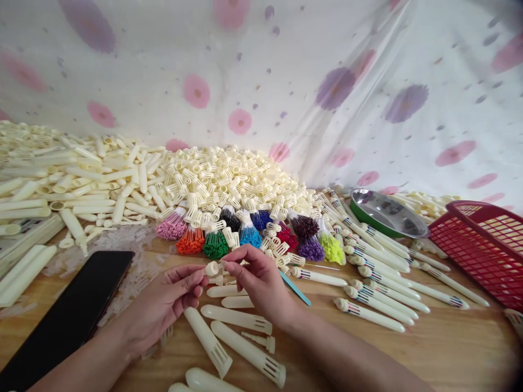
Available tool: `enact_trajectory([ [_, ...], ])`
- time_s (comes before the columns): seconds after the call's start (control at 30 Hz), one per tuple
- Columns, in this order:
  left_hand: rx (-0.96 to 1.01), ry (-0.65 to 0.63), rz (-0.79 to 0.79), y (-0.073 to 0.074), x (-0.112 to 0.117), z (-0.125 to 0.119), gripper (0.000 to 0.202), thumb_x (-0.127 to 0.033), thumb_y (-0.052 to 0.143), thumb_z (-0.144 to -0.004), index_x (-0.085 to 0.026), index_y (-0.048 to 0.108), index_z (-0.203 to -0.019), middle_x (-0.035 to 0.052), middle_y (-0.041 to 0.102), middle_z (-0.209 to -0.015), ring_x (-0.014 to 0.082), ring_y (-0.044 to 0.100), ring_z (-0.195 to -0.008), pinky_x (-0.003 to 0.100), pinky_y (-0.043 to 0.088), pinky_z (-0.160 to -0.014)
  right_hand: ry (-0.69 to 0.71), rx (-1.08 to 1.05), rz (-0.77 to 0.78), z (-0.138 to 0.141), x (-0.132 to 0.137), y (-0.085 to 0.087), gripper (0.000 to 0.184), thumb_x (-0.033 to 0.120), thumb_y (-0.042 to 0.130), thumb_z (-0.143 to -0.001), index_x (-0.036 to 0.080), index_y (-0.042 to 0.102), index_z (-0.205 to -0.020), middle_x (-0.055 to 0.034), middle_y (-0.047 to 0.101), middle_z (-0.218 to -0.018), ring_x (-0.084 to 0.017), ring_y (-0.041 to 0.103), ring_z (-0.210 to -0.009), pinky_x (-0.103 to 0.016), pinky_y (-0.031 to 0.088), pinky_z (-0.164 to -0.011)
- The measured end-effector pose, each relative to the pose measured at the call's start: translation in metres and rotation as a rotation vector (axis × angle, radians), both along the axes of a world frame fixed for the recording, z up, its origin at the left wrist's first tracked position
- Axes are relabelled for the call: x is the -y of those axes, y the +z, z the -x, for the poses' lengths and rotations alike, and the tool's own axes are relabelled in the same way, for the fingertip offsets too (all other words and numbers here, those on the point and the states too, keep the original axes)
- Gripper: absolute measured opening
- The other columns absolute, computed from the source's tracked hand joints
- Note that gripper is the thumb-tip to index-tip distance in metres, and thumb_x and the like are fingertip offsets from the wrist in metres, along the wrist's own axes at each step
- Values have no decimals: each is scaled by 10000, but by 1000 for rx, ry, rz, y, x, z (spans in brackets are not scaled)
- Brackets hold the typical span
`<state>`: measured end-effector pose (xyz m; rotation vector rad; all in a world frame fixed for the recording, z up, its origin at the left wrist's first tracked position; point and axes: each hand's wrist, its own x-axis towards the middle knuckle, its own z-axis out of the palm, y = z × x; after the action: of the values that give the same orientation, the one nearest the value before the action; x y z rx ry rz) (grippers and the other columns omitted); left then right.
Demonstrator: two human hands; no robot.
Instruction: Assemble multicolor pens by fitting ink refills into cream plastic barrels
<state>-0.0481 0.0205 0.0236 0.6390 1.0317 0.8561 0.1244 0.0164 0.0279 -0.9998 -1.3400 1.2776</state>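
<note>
My left hand [174, 294] pinches a small cream plastic pen part [211, 268] with a round end, between thumb and fingertips. My right hand [259, 280] is closed at the far side of that part, its thumb and finger pressed together on a tiny piece that I cannot make out. Below both hands lie several cream pen barrels [247, 348] with slotted ends, and a thin stepped pen part [259, 340]. Just beyond the fingers stand bundles of coloured refill tips, among them a green bundle [215, 243] and a blue bundle [250, 234].
A black phone [77, 305] lies at left beside scattered clear plastic pieces [122, 258]. Slotted cream parts [229, 174] are heaped at the back. To the right are assembled multicolour pens [368, 316], a green-sided metal bowl [388, 212], a red basket [482, 245] and a turquoise stick [295, 287].
</note>
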Motion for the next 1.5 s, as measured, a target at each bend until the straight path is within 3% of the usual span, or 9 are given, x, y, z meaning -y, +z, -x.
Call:
enact_trajectory([
  [0.5,-37,15,-37,-3,3,-2,250,-305,820,-529,-167,724,-715,-3,669,-658,71,553,-584,131,477,-518,-99,580,-367,-3,0,-2,125,263,512,-857,182,567,-779,-7,617,-719,-117,547,-655,-221,403,-597],
  [0.67,-96,1,-66,1,7,-7,274,-348,806,-539,-159,721,-719,-4,650,-635,80,537,-574,151,460,-503,-79,936,-552,-2,-1,-2,271,290,350,-926,181,513,-739,-38,592,-687,-143,518,-629,-243,335,-555],
  [0.73,-119,-6,-91,1,8,-8,262,-355,796,-554,-166,719,-718,-8,645,-618,85,537,-576,157,455,-506,-73,1005,-533,-2,-2,-2,336,314,310,-937,188,484,-679,-25,564,-623,-132,492,-571,-241,297,-526],
  [0.9,-154,1,-103,-2,9,-10,303,-394,798,-529,-176,723,-726,-5,653,-614,96,544,-569,176,451,-510,-8,952,-361,-7,-3,2,423,383,242,-951,192,442,-631,6,513,-548,-99,448,-487,-216,270,-491],
  [1.03,-159,0,-88,0,8,-12,305,-397,804,-512,-169,722,-698,-5,645,-599,99,542,-561,185,450,-514,73,965,-535,-10,-3,6,268,312,271,-942,182,484,-844,-27,580,-725,-126,509,-622,-218,302,-547],
  [1.1,-162,-4,-86,0,8,-12,305,-393,804,-513,-171,722,-705,-6,647,-602,98,543,-562,182,448,-512,69,1027,-561,-9,-4,4,276,300,282,-937,180,483,-792,-29,572,-699,-128,495,-595,-228,280,-529],
  [1.2,-175,-37,-114,-1,8,-12,287,-389,785,-555,-177,722,-737,-5,650,-607,100,547,-564,182,445,-514,16,1037,-467,-9,-6,1,391,365,259,-947,190,450,-654,6,503,-558,-109,437,-494,-229,247,-496],
  [1.4,-176,-35,-139,-3,9,-11,232,-367,761,-603,-176,709,-724,-6,647,-614,104,551,-575,186,444,-526,103,973,-613,-14,-7,-1,261,300,275,-935,185,487,-834,-26,571,-719,-125,507,-625,-224,297,-545],
  [1.5,-187,-45,-143,-3,9,-12,216,-346,753,-618,-177,710,-745,-5,647,-607,103,551,-565,191,444,-533,40,1023,-523,-13,-8,-3,339,321,273,-941,190,463,-692,-1,524,-593,-112,454,-524,-230,268,-506],
])
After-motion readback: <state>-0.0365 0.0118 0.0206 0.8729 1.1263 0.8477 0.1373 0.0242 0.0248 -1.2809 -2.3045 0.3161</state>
